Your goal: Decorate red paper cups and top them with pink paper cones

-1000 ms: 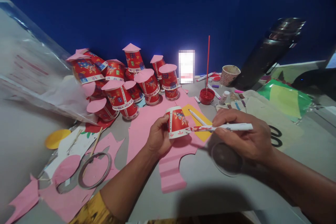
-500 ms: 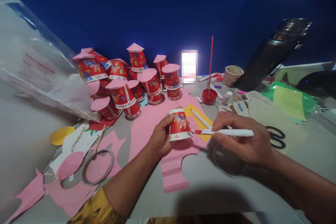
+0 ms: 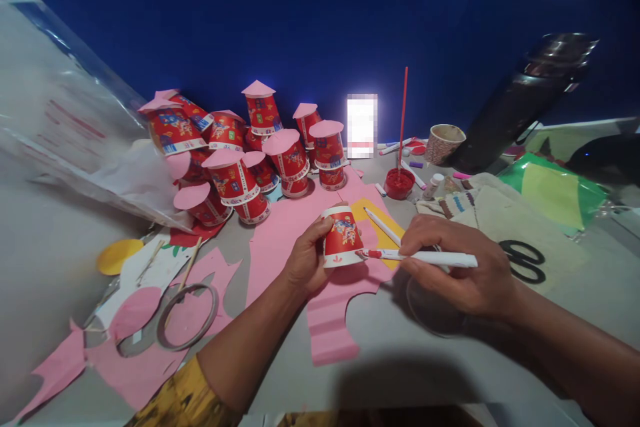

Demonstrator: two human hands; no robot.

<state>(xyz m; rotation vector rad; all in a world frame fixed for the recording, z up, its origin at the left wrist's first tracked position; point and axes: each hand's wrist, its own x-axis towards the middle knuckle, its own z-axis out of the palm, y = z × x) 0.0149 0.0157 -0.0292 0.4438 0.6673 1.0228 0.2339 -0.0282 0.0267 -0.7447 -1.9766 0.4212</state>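
Observation:
My left hand (image 3: 311, 255) is closed around a red paper cup (image 3: 343, 233), which is upside down with its white rim at the bottom. Small pink marks show on that rim. Between the fingers and thumb of my right hand (image 3: 457, 263) is a marker pen (image 3: 435, 257), white with a red front end. Its tip meets the right side of the cup's white rim. A second white marker (image 3: 381, 225) slants behind the pen, on yellow paper (image 3: 367, 208). Beneath the cup lies a pink paper sheet (image 3: 280, 247) with cut-out edges.
Stacked red cups with pink paper cones (image 3: 231, 177) stand at the back left. A tape roll (image 3: 213, 320) lies on pink scraps at left. Behind the hands are a red paint pot (image 3: 399, 185) with a stick and a patterned cup (image 3: 444, 143). Scissors (image 3: 525, 261) and a black flask (image 3: 530, 103) are at right.
My right hand has moved slightly left, bringing the marker's tip from the rim's edge onto the rim's face. The cup stays nearly still in my left hand.

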